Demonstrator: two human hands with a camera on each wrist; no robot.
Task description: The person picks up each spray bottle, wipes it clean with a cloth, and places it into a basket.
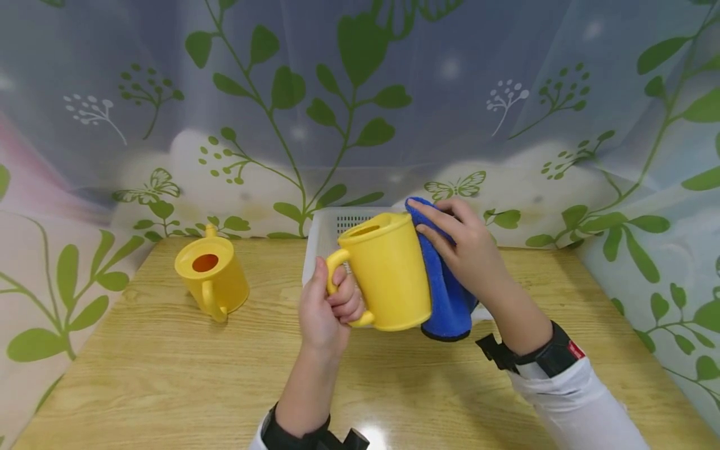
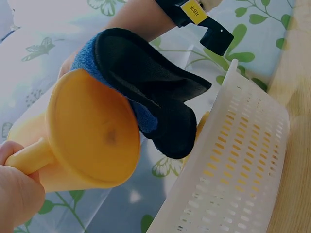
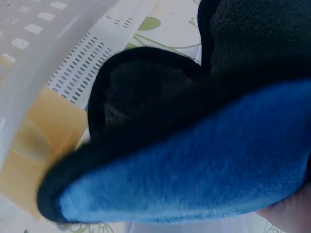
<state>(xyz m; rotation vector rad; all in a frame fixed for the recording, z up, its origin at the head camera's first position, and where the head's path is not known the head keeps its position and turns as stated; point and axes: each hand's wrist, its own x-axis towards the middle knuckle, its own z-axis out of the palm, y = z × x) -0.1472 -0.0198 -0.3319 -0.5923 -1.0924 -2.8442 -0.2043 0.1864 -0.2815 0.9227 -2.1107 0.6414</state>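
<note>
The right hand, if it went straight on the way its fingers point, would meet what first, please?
The right hand touches the blue cloth; just past that, it would probably meet the upper part of the held yellow jug, though depth is unclear there.

Wooden table (image 1: 169, 375) backed by leafy drapery (image 1: 439, 125)
A yellow pitcher (image 1: 232, 284) is set far left; a white basket (image 1: 317, 240) is placed to its right.

I am covering one side of the yellow jug (image 1: 390, 275) with the blue cloth (image 1: 444, 275); the jug is blocking much of the white basket (image 1: 314, 247). Wrist views are cutting off my left hand (image 1: 332, 306) and right hand (image 1: 469, 247). The basket is partly concealing something yellow (image 2: 201, 124).
</note>
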